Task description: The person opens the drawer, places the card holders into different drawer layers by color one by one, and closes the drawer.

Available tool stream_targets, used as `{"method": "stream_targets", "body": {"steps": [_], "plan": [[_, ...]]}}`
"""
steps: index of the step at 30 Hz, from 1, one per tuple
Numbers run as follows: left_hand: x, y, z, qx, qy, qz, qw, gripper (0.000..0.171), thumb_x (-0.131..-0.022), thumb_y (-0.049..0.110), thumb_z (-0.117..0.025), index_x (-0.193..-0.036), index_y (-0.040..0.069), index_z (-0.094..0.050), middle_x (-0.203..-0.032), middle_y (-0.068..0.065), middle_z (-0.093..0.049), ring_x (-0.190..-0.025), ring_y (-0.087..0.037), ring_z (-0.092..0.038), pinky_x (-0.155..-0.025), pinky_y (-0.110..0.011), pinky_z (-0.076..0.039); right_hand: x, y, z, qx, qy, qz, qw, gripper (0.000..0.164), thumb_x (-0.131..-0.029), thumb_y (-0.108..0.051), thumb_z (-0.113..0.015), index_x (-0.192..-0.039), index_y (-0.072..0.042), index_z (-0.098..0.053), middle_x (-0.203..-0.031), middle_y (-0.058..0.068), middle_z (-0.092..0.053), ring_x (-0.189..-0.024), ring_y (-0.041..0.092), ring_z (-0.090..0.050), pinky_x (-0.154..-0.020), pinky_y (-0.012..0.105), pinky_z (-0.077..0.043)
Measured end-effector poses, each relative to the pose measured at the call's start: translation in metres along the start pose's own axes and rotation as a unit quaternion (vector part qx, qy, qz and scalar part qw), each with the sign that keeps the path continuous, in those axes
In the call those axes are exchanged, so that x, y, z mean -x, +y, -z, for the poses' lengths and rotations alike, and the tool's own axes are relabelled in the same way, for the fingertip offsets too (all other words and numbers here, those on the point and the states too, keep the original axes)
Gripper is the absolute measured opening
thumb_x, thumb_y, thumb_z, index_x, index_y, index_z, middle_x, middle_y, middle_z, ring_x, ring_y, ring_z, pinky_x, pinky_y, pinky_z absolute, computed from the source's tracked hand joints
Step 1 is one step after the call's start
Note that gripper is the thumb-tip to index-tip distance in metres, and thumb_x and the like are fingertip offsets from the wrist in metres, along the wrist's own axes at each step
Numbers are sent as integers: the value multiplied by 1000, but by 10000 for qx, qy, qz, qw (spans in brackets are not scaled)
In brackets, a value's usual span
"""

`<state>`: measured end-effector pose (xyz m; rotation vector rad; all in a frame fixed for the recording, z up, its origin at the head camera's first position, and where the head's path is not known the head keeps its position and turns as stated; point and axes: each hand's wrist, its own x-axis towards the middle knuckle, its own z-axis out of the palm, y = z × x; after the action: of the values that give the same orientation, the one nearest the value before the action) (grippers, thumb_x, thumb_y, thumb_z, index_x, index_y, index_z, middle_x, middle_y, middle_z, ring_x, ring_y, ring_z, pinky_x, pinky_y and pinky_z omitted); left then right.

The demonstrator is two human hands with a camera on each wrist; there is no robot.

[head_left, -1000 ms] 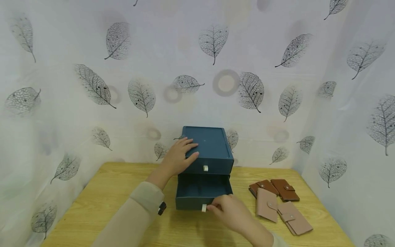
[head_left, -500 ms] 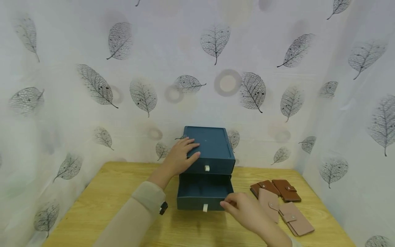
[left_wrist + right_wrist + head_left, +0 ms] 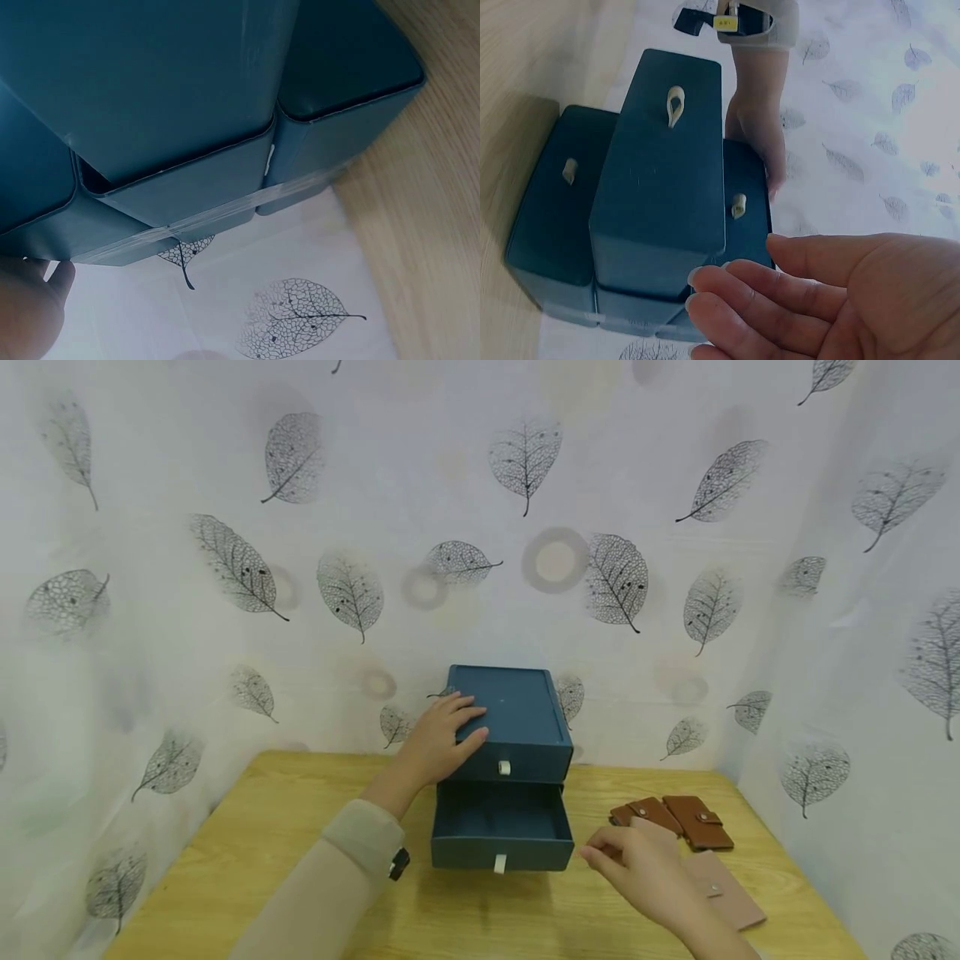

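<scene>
A dark blue drawer cabinet [image 3: 517, 706] stands on the table, with its middle drawer [image 3: 461, 853] pulled out. A pale loop tab [image 3: 500, 863] hangs on that drawer's front; no contents show inside. My left hand [image 3: 433, 742] rests on the cabinet's top left edge, fingers spread over the top. To the right of the drawer, apart from it, my right hand [image 3: 647, 870] hangs with loosely bent fingers and holds nothing. In the right wrist view its thumb stands away from the fingers [image 3: 761, 296]. It partly covers a pink snap wallet [image 3: 651, 828].
Another pink wallet [image 3: 731, 893] lies at the right, partly behind my right arm. Two brown wallets, a left one [image 3: 654, 814] and a right one [image 3: 697, 822], lie behind. A leaf-patterned curtain [image 3: 480, 485] surrounds the wooden table [image 3: 300, 810] at the back and sides.
My right hand has let go of the drawer's tab and moved right, over the pink wallets. The drawer stays out, and my left hand stays on the cabinet.
</scene>
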<state>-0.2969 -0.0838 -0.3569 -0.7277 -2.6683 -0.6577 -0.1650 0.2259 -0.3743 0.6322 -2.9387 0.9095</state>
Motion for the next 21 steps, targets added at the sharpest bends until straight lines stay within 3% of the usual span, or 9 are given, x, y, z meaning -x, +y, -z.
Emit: {"method": "stream_targets", "body": {"steps": [3,11,21], "plan": [[-1,0,0,-31,45,-38,10000,53,-102,46,-50,-146,16,-54,-156,-8,-41,-150,-30,-25,-121,-53,-20,2,5,3,218,225,-109,9994,12,-94,-32,-69,-88,-23,-75,-79,-13,-62,-71,3,-56,-59,22,-49],[0,0,-1,-57,-39,-22,10000,53,-103,46,-49,-147,17,-53,-157,-8,-40,-150,-29,-23,-121,-51,-19,6,11,15,136,213,-1185,9926,22,-94,-40,-68,-99,-20,-74,-93,-7,-69,-71,8,-61,-63,34,-54],[-1,-1,-2,-55,36,-68,10000,52,-103,46,-49,-146,17,-54,-156,-8,-41,-150,-29,-25,-121,-52,-20,8,31,32,727,463,-1351,9871,39,-94,-50,-64,-110,-16,-74,-98,-3,-72,-78,13,-64,-68,42,-55]]}}
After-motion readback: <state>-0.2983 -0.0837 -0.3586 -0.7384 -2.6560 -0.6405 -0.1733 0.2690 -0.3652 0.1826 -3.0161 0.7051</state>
